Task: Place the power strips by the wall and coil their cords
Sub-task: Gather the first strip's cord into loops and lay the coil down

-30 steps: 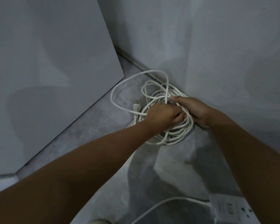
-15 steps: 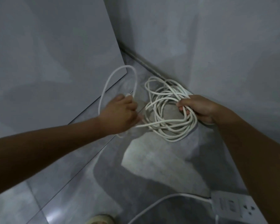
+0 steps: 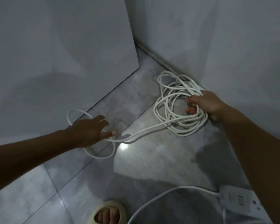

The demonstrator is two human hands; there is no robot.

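A white cord coil (image 3: 176,110) lies on the grey floor in the corner by the wall (image 3: 233,46). My right hand (image 3: 204,104) grips several of its strands at the coil's right side. From the coil, two strands of loose cord (image 3: 144,130) run left to a big loop (image 3: 71,113) around my left hand (image 3: 90,130). That hand hovers low over the floor with its fingers spread and fairly straight, and the cord passes beneath its palm. A white power strip (image 3: 239,201) lies at the bottom right, partly behind my right forearm.
A large grey panel (image 3: 63,62) leans or stands at the left, its lower edge meeting the floor. The power strip's own cord (image 3: 152,201) curves across the floor near my foot in a pale slipper (image 3: 107,214).
My left hand has moved away from the coil to the left and down, drawing out a length of cord, and its fingers have straightened. My right hand keeps its hold on the coil.
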